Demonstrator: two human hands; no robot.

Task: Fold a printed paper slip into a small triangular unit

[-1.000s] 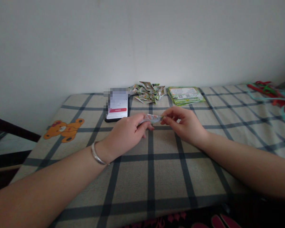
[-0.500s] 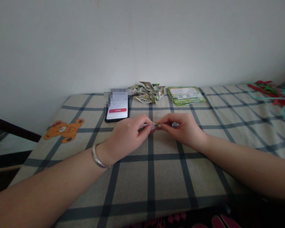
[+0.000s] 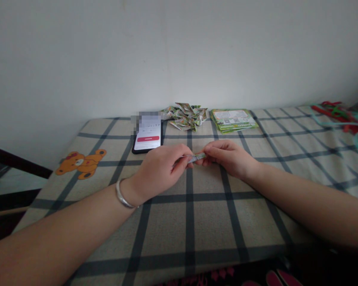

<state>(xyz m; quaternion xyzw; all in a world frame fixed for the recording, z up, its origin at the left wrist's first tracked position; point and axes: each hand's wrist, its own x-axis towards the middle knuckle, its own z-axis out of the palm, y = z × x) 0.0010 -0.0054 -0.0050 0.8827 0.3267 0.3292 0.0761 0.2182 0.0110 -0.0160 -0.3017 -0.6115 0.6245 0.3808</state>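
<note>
Above the checked cloth, my left hand (image 3: 166,163) pinches one end of a small folded piece of printed paper (image 3: 197,157). My right hand (image 3: 226,157) has its thumb and fingers closed at the other end of the same piece. The paper looks narrow, whitish and green, and much of it is hidden by my fingers. Beyond my hands, against the wall, lies a heap of folded paper pieces (image 3: 185,117) with pointed corners. To the right of the heap is a stack of green printed leaflets (image 3: 234,120).
A phone (image 3: 148,137) with a lit screen lies beyond my left hand. An orange bear picture (image 3: 81,163) marks the checked tablecloth (image 3: 164,230) at left. Red and pale blue ribbons (image 3: 346,121) lie at the far right. A white wall (image 3: 179,51) stands behind.
My right fingers have shifted slightly up and changed their grip, so more of the folded paper shows between my hands. My left hand has hardly moved.
</note>
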